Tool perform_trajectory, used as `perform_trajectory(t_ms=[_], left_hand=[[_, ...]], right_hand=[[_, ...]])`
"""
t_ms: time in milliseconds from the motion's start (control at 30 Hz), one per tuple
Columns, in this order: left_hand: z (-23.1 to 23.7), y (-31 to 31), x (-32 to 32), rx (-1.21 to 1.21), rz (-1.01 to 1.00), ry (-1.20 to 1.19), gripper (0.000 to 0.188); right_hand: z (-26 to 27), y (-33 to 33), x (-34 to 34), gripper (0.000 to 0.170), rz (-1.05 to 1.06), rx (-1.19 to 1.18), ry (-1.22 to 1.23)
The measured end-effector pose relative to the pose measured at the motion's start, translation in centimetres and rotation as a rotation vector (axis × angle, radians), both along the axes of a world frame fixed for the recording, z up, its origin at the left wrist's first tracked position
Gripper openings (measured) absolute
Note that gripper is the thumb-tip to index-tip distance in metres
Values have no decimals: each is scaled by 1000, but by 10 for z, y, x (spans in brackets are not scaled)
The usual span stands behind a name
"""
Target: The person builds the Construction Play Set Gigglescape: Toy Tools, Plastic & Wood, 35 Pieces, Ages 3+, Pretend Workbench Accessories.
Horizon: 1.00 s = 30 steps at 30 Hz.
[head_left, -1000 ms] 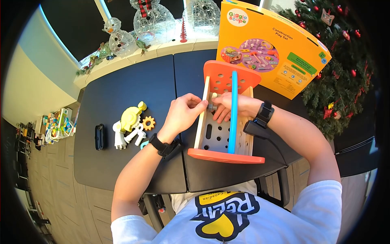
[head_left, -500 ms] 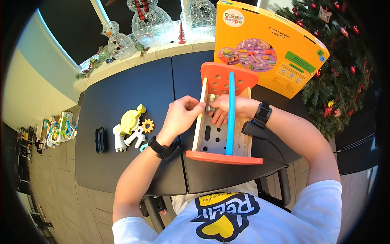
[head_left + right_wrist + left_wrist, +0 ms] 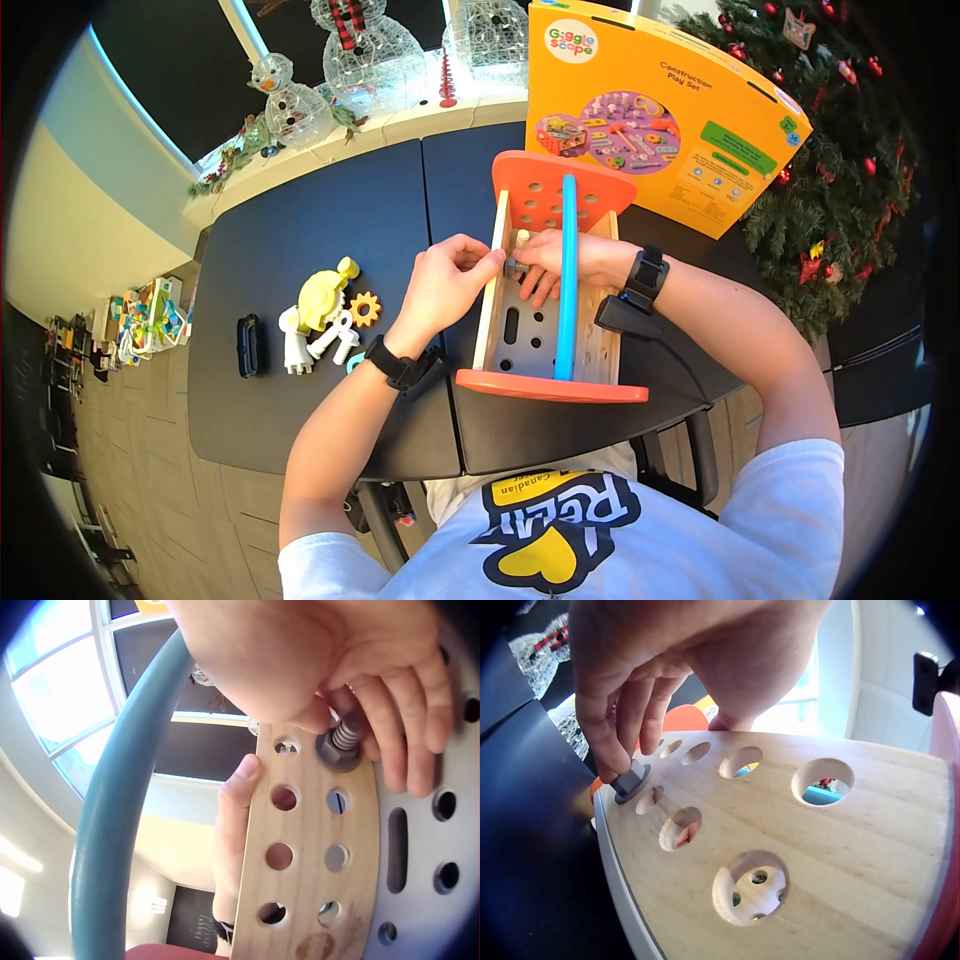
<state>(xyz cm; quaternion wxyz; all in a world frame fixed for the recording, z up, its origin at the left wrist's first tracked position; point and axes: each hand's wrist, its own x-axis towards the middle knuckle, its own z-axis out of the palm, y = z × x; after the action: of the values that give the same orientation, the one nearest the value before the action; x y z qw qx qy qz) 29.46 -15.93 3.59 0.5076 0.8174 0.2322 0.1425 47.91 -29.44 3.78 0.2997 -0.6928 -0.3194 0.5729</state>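
Note:
A toy box with perforated wooden sides (image 3: 490, 325), orange ends and a blue handle (image 3: 567, 300) stands on the table. From outside, my left hand (image 3: 450, 280) (image 3: 705, 667) pinches a grey bolt's head (image 3: 632, 782) against the wooden panel (image 3: 840, 862), its thumb at the panel's top edge. Inside, the bolt's threaded end (image 3: 346, 733) sticks out through a grey hex nut (image 3: 339, 755). My right hand (image 3: 590, 260) (image 3: 330, 660) reaches under the handle, thumb and index finger at the nut, other fingers extended. A cream peg (image 3: 522, 237) is beside it.
To the left on the dark table (image 3: 270, 215) lie a yellow-green toy piece (image 3: 321, 298), an orange gear (image 3: 365, 309), white pieces (image 3: 297, 350) and a black case (image 3: 247, 345). A yellow carton (image 3: 690, 120) stands behind the box, beside a decorated tree (image 3: 850, 200).
The right fingers have shifted slightly around the nut and bolt end. The left hand keeps its place at the panel. The toy box appears slightly farther left in the head view.

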Motion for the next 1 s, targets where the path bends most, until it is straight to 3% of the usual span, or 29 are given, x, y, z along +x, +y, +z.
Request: perform_trajectory(t_ms=[167,467,667,1000], left_hand=[[-2,1,0,4,0,1,41],[-2,1,0,7,-4,-8,40],[-3,1,0,2,0,-8,41],[0,0,-1,1,-1,-7,41]], right_hand=[[18,0,-8,53,-71,-54,31],[-5,-1,2,59,56,67,25],[12,-1,-7,51,-41,-30,42],[-3,0,-2,53,57,31,13]])
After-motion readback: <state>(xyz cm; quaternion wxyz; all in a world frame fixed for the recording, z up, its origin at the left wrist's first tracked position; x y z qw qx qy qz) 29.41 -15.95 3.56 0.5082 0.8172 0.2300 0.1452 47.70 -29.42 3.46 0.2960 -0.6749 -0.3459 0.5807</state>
